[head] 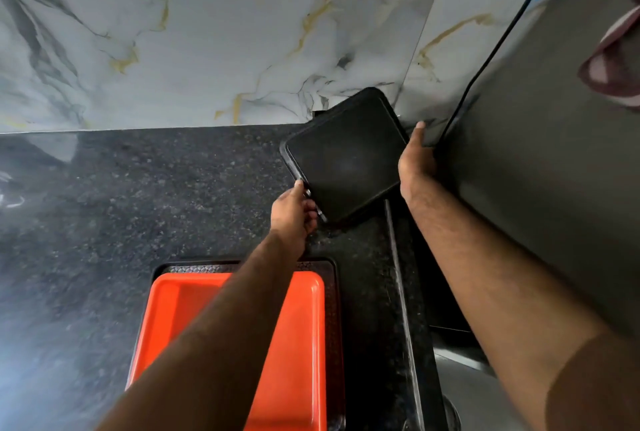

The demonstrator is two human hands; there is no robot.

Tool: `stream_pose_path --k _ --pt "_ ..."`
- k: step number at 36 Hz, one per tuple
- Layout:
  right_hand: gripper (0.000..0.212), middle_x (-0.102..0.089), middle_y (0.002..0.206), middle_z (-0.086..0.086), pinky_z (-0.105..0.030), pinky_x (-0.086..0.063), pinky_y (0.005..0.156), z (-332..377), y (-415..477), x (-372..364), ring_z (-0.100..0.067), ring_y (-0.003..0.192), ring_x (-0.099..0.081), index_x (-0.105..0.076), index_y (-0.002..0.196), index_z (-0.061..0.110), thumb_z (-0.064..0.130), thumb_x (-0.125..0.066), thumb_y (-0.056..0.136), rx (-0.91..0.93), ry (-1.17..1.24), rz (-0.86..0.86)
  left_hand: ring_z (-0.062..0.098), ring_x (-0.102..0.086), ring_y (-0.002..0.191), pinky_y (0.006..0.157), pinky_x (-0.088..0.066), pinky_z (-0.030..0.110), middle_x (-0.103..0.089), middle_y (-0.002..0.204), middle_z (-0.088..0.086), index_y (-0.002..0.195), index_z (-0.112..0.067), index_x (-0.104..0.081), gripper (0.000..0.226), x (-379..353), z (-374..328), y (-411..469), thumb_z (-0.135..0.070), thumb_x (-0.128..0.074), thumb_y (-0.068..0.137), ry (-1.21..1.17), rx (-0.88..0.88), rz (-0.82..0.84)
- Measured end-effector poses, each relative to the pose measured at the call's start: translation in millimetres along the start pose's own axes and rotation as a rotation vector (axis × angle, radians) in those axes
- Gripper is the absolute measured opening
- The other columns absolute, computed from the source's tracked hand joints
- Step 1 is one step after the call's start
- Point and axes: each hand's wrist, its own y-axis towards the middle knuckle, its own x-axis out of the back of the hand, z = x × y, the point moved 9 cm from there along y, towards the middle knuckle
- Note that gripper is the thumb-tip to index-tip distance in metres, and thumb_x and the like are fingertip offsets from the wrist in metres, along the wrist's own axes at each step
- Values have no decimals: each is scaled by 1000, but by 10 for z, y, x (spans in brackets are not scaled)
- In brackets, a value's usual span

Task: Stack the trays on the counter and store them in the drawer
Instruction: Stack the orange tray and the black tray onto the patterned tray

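A black rectangular tray (346, 157) is held tilted at the back right of the dark granite counter (121, 195), close to the marble wall. My left hand (294, 212) grips its near left rim. My right hand (415, 160) is clasped on its right edge, thumb pointing up. Nearer to me an orange tray (298, 344) lies inside a larger dark woven-pattern tray (330, 292) on the counter; my left forearm crosses over both.
A dark grey appliance side (540, 171) rises at the right with a black cable (498, 35) running down its edge. A steel sink (464, 392) lies at the bottom right past the counter's raised edge. A cloth (613, 63) hangs at far right.
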Motion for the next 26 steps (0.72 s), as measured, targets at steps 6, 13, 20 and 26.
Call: stream_pose_path --k 6,13,20,26 --pt "96 -60 142 -5 -41 -46 111 160 -544 -177 -23 125 -60 -55 139 26 90 -40 70 -76 514 375 19 -60 47 50 -52 27 -58 52 1 90 -21 -59 54 229 -578 -273 -74 -48 84 -110 -137 46" --pt "74 -68 124 -5 -53 -47 102 82 -1358 -84 -24 117 -62 -65 124 18 73 -61 76 -117 900 645 24 -66 58 58 -57 30 -61 57 9 67 -19 -71 56 770 -963 -648 -74 -63 73 74 -249 211" --pt "25 -74 94 -4 -35 -56 76 -447 -2398 11 -20 87 -69 -72 96 20 4 -54 87 -106 850 776 15 -66 57 53 -59 27 -70 65 -1 86 -18 -69 13 1670 -881 -1166 -6 -67 90 390 -484 210" --pt "29 -75 91 -4 -39 -62 72 -1101 -2935 349 -23 89 -71 -71 102 19 -1 -59 86 68 345 650 20 -72 58 63 -59 38 -75 72 0 107 -28 -56 38 2595 -600 -1544 -4 -71 83 622 -565 -53"
